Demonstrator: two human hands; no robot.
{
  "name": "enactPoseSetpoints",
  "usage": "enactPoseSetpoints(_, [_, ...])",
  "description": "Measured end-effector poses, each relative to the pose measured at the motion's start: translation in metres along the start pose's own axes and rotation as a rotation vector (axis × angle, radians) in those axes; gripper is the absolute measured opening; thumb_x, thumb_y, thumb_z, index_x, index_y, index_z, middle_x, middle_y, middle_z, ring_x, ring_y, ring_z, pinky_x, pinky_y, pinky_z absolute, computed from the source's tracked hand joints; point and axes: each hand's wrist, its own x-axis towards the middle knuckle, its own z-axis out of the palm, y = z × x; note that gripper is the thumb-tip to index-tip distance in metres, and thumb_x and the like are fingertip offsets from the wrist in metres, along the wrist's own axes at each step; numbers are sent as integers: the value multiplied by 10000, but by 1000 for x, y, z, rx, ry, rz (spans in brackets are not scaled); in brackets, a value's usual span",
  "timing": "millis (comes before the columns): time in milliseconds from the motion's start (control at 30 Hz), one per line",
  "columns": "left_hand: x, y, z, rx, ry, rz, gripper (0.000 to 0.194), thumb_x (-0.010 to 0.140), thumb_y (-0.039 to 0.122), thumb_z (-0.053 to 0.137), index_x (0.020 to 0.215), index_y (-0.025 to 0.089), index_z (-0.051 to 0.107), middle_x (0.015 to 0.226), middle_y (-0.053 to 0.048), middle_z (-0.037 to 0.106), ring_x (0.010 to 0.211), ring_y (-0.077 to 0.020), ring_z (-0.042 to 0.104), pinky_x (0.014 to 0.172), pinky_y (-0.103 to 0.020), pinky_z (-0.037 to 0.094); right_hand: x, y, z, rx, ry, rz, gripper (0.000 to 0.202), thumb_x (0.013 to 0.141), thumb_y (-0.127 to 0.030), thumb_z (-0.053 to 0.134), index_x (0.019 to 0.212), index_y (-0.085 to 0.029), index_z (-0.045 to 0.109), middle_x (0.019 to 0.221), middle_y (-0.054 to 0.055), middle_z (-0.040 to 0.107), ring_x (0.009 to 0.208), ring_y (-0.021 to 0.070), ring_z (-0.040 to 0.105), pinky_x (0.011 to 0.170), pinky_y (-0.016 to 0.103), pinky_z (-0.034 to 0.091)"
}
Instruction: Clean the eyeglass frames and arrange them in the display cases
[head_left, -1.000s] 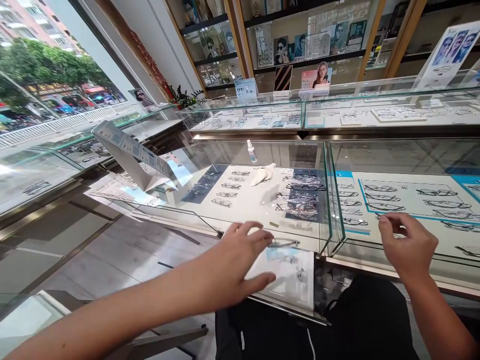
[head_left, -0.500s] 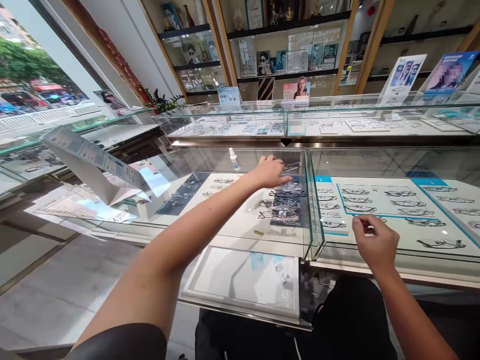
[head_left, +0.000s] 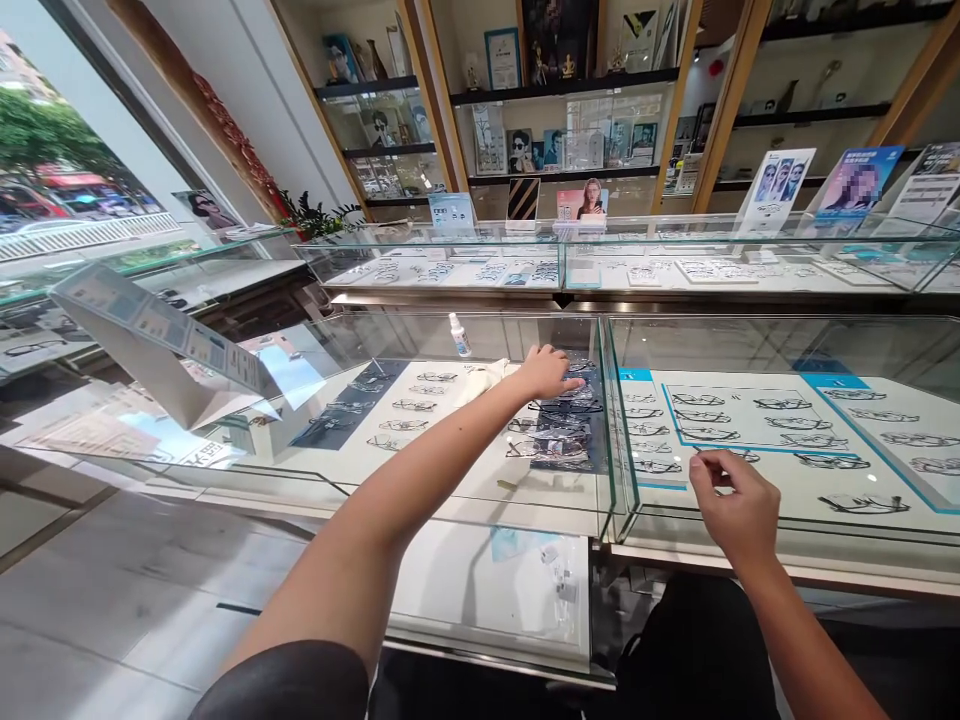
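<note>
My left hand (head_left: 546,373) reaches across the glass display counter (head_left: 420,490), palm down with its thumb stretched out. It is over the far end of a column of eyeglasses (head_left: 553,447) laid partly on a dark mat; what lies beneath the palm is hidden. Left of that wrist is a crumpled cream cloth (head_left: 482,380), partly covered by the forearm. A white spray bottle (head_left: 459,335) stands behind the cloth. Over the right-hand case, my right hand (head_left: 739,500) is closed in a pinch near a blue-edged panel of glasses (head_left: 780,404). Whatever its fingertips hold is too small to make out.
A pulled-out white drawer (head_left: 495,600) with small plastic packets sits below the counter. A folded card stand (head_left: 165,340) and leaflets (head_left: 112,425) are at the left. Vertical glass edges (head_left: 611,430) divide the two cases. A second display counter (head_left: 450,270) runs behind.
The view has tilted up slightly. My left hand has shifted a little right and nearer, and the cream cloth has come into sight beside the forearm. My right hand keeps its pinch.
</note>
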Motion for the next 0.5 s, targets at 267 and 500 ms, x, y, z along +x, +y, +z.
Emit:
enactPoseSetpoints(267, [-38, -59, -12, -408, 690, -447, 273, 1064, 460, 568, 1105, 239, 723, 1255, -84, 727, 1240, -278, 629, 1143, -427, 437, -4, 4, 1, 1, 65, -39, 186, 991, -316, 684, 847, -207, 730, 761, 15, 735, 670, 181, 682, 650, 312, 535])
enactPoseSetpoints(500, [-48, -145, -2, -600, 921, -1031, 459, 977, 267, 642, 1391, 218, 452, 1462, -197, 542, 1380, -345, 546, 1147, -504, 429, -5, 2, 1, 8, 80, -44, 173, 987, -309, 679, 852, -213, 728, 765, 20, 749, 679, 192, 695, 680, 326, 568])
